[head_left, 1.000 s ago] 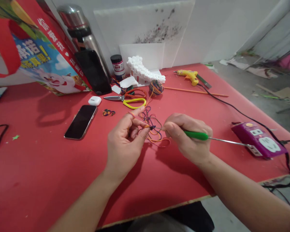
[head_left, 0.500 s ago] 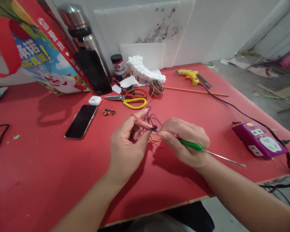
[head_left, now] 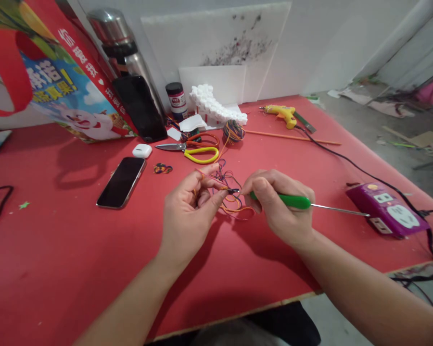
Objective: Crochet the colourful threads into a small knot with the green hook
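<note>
My left hand [head_left: 191,206] pinches a small dark piece of crochet [head_left: 233,191] between thumb and fingers, with a strand of yarn passing over its raised index finger. My right hand [head_left: 281,199] is wrapped round the green handle of a crochet hook [head_left: 298,202]. One metal end of the hook meets the crochet piece; the other sticks out to the right past my wrist. Loose multicoloured yarn [head_left: 243,214] lies in loops beneath and behind my fingertips. A strand leads back to a yarn ball [head_left: 233,131]. The exact stitch is too small to make out.
Scissors [head_left: 202,154], a small knotted yarn piece [head_left: 162,168], a phone [head_left: 121,182] and a white earbud case [head_left: 142,151] lie on the red table. A yellow glue gun [head_left: 281,115] and purple power strip [head_left: 388,209] are at right. A gift bag [head_left: 75,96] stands left.
My right hand has rolled and drawn slightly back from the piece, and the hook's far end has swung up. More of the near tip shows. My left hand has barely moved.
</note>
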A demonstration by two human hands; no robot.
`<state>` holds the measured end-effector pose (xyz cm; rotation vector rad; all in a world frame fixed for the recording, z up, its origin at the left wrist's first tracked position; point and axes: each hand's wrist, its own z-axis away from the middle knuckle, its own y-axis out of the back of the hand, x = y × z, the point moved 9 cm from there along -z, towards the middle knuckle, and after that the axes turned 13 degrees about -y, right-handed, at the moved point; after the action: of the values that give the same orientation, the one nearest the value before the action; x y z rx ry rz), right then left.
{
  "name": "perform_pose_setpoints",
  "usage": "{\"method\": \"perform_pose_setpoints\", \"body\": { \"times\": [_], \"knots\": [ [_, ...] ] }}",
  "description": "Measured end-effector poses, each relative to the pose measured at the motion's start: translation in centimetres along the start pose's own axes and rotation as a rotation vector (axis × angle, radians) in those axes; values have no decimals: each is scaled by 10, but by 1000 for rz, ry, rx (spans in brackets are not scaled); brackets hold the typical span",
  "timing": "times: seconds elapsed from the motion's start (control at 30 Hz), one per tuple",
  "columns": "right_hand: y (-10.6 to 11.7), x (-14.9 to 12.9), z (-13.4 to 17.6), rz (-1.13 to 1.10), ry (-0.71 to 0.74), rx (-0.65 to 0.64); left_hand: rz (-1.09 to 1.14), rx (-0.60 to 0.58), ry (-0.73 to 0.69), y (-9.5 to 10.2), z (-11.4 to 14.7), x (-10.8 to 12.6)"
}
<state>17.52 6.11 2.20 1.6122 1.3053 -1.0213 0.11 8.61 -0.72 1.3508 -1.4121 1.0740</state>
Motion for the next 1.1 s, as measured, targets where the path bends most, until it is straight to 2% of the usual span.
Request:
{"method": "perform_pose_setpoints", "body": {
  "times": [0.3, 0.53, 0.63, 0.7, 0.87, 1.0, 1.1],
  "knots": [
    [3, 1, -1, 35, -37, 44, -28, -6, -18, 1, -1, 2],
    [1, 6, -5, 17, -92, 39, -347, -60, -312, 0, 5, 27],
    [1, 10, -7, -23, -136, 38, -407, -118, -398, -5, 6, 33],
    [2, 9, -7, -26, -130, 52, -361, -126, -350, -5, 4, 30],
    [1, -6, 0, 46, 44, 40, -29, -17, -27, 3, -3, 2],
    [-6, -20, 5, 101, 246, -28, 157, 52, 90, 3, -2, -8],
    [-12, -25, 10, 151, 372, -91, 214, 98, 156, 4, 0, -12]
  ]
}}
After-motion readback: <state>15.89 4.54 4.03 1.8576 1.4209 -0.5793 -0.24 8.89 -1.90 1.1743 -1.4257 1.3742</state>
